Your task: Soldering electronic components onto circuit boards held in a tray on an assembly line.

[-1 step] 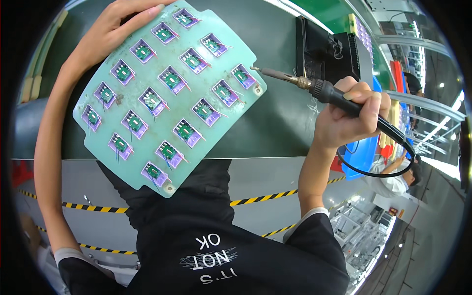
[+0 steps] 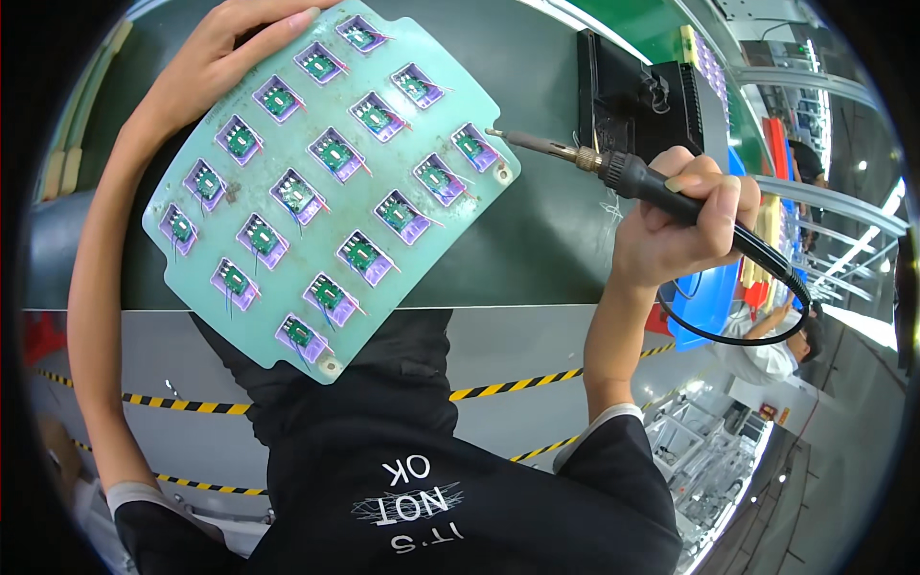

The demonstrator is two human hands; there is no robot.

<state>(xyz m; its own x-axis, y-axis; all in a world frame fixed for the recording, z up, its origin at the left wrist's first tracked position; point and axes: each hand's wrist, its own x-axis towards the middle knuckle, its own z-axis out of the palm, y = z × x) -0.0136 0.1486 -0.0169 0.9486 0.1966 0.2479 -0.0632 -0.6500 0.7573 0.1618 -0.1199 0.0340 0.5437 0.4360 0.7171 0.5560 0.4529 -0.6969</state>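
The left hand (image 2: 235,48) lies along the upper left edge of a pale green board (image 2: 350,206), thumb stretched out; its fingers run partly out of view, so whether it grips or only rests there I cannot tell. The right hand (image 2: 690,211) is closed around the black handle of a soldering iron (image 2: 628,177), whose tip points left at the board's right edge, near the case closest to that side; whether they touch is unclear.

The board sits at a slant on the dark green desk (image 2: 508,249), its lower corner jutting past the desk's front edge above the person's lap. Set in it are rows of small purple cases (image 2: 345,313), each with a green circuit board (image 2: 297,196) inside and thin wires trailing out.

A black cord (image 2: 757,340) loops from the handle, near a blue bin (image 2: 709,297). Beyond the iron stands a black box (image 2: 676,105)
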